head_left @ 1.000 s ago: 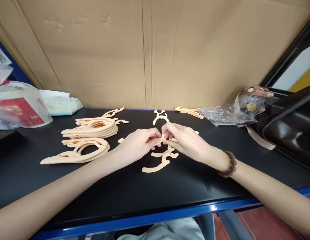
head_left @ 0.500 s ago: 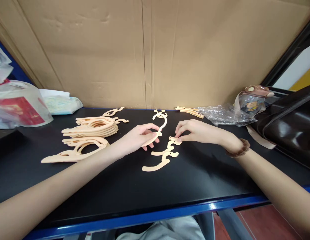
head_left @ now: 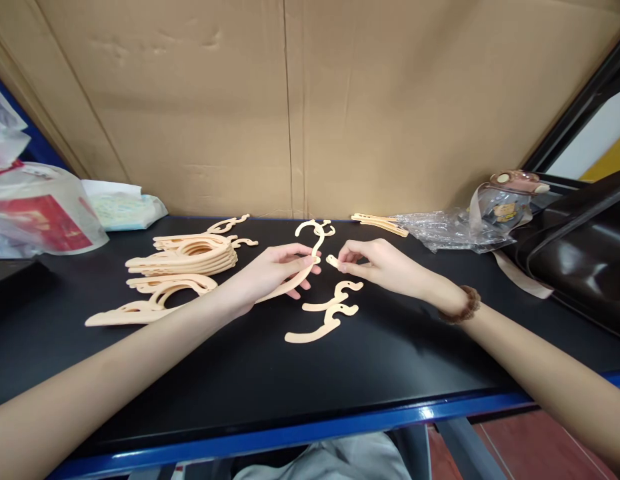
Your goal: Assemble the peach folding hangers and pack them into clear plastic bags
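Note:
Between thumb and fingers my left hand (head_left: pixel 283 267) holds a cream curved hanger piece (head_left: pixel 319 241), its hook pointing away from me. Just to the right, my right hand (head_left: pixel 375 261) pinches a small cream part (head_left: pixel 333 261), its holed end sticking out toward the hanger piece; a small gap separates them. Nearer to me on the black table lie two wavy cream pieces, one (head_left: pixel 347 288) behind the other (head_left: pixel 324 327). Behind the held hook are small cream pieces (head_left: pixel 330 231), partly overlapped by it.
Stacked cream hangers (head_left: pixel 190 263) stand left of my left forearm. At the back are thin cream strips (head_left: pixel 383 223) and clear plastic wrapping (head_left: pixel 440 228). A dark bag (head_left: pixel 580 247) sits right, a plastic-wrapped roll (head_left: pixel 45 210) left. The table's blue edge (head_left: pixel 310 437) runs in front.
My right hand has lifted the small part off the wavy pieces and brought it left toward the hanger piece. My left hand has raised and turned its piece slightly, so the hook shows more.

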### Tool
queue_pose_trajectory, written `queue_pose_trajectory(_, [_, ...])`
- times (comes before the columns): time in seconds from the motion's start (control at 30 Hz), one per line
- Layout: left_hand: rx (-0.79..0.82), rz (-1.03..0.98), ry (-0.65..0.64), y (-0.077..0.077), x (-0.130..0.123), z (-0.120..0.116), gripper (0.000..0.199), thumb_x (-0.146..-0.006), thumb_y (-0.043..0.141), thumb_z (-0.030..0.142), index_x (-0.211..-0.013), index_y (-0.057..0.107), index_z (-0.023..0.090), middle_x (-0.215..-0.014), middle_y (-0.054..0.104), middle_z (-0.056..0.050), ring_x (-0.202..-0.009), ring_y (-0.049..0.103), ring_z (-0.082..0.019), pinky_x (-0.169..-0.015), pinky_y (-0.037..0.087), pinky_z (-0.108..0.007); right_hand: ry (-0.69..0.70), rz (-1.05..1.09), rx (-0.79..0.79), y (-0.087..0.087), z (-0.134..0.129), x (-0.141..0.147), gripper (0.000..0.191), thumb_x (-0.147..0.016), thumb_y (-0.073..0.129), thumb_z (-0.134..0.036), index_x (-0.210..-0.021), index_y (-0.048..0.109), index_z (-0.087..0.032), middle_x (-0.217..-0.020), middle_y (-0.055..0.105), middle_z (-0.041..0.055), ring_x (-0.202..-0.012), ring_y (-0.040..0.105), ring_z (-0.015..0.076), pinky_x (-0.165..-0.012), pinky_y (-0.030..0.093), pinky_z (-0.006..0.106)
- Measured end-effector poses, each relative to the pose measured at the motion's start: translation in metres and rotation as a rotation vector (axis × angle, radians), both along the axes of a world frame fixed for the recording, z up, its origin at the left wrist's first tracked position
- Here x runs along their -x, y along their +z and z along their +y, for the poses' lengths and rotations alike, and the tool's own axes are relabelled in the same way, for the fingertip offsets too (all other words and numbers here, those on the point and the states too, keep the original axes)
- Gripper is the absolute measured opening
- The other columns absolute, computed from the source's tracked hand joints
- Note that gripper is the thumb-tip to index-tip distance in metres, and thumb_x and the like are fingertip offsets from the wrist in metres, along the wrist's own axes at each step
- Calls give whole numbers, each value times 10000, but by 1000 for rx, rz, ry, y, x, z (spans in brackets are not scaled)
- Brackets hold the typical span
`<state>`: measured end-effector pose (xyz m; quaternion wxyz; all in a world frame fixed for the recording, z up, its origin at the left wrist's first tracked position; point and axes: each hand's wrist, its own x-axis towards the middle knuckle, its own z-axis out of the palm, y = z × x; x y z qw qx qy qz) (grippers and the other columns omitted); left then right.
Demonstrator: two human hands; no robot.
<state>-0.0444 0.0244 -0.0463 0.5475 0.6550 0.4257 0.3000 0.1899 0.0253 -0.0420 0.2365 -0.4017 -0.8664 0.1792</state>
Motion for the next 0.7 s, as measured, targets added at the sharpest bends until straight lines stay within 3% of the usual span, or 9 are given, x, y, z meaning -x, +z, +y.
queue_pose_trajectory(0.07, [25,-34,-15,1,0,-1,277,-859,638,394,-1055,642,198,-1096,680,-60,-793,678,-140,-614,552,-232,36,48,24,1,-3,3,212,-936,524,-388,-900,604,-195,-824,683,12,-718,629,146,-634,451,262])
queue_pose_trajectory(0.2, [121,-81,-16,4,-2,-2,230,-860,655,344,-1027,660,186,-1064,704,-66,-897,710,-191,-661,555,-237,103,115,53,1,-5,6,244,-930,524,-431,-898,599,-201,-874,677,15,-768,634,153,-683,474,278])
queue_pose_trajectory(0.43, [266,-122,-62,9,2,2,196,-845,684,305,-993,708,178,-1066,724,-80,-913,713,-197,-653,554,-217,143,211,103,-2,-3,7,192,-911,566,-378,-883,609,-193,-875,676,15,-783,652,154,-710,512,291])
queue_pose_trajectory(0.7, [243,-92,-86,8,4,2,223,-796,736,342,-988,744,229,-1053,736,-50,-970,693,-184,-678,555,-170,170,259,112,-3,0,7,116,-873,628,-303,-865,650,-189,-850,707,10,-778,671,153,-692,515,272])
